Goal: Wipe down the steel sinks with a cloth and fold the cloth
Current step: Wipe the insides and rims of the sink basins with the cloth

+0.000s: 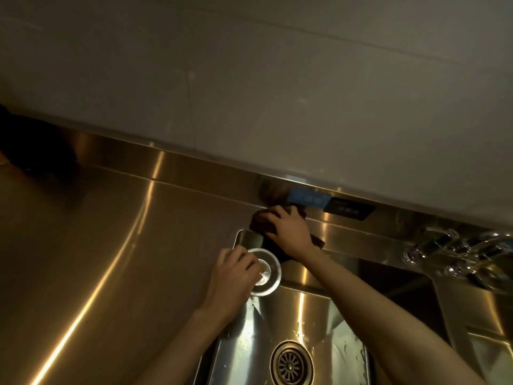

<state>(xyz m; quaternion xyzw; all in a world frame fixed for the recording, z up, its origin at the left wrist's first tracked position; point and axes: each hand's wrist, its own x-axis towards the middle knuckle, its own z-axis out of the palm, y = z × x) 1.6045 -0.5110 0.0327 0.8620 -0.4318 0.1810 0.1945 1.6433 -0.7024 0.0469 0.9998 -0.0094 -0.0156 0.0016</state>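
Note:
My right hand (288, 229) presses a dark brown cloth (261, 218) against the steel ledge at the far left corner of the sink (311, 309), fingers spread flat over it. Part of the cloth hangs down behind the wrist. My left hand (236, 269) holds a round steel drain stopper (268, 273) by its centre knob, lifted above the sink's left rim. Below, the sink's basin shows its drain strainer (291, 364) and water streaks on the bottom.
A wide steel counter (97, 245) stretches to the left. A chrome tap (455, 251) stands at the right above a second basin (485, 343). A blue label (308, 198) and a black label (348, 209) sit on the steel backsplash under the grey wall.

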